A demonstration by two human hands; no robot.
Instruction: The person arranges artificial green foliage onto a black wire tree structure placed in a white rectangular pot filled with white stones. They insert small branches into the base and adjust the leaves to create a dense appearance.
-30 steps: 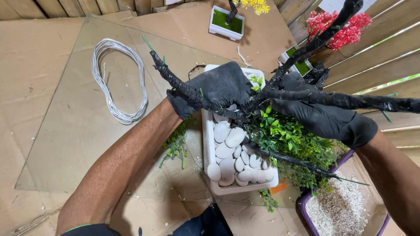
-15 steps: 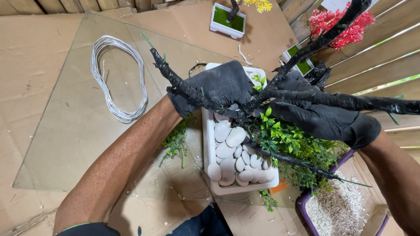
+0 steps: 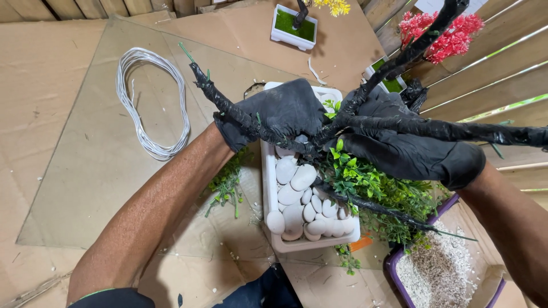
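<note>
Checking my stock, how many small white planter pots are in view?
3: pebble-filled pot under the gloved hands, moss pot at top centre, partly hidden pot behind the branches; more may be hidden.

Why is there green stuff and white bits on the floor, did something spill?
Yes, a little mess. Loose green sprigs lie on the cardboard beside the white planter, and small white grains are scattered outside the purple tray that holds them.

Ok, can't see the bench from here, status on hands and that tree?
Both gloved hands, left hand and right hand, grip the black branches. Tree sits in the white planter with pebbles. Green leaves crowd the right side.
</note>
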